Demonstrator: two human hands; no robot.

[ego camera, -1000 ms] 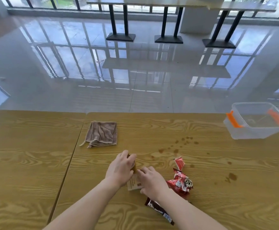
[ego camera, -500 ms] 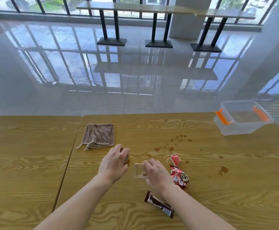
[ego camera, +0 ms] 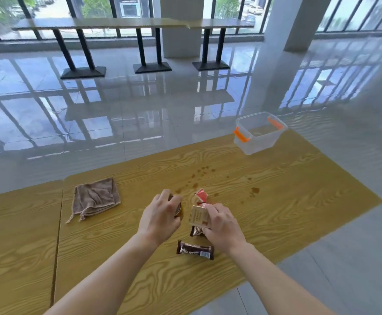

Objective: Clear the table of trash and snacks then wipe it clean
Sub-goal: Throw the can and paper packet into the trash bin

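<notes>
Box sits gripped in right hand.

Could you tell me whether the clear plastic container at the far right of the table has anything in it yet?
Empty, it seems: the clear container has no lid, and only its bare bottom shows through the walls.

Brown cloth; orange-handled clear bin; wood-grain table.

Wood-grain table, terry cloth rag, clear plastic bin, glossy wrapper
</notes>
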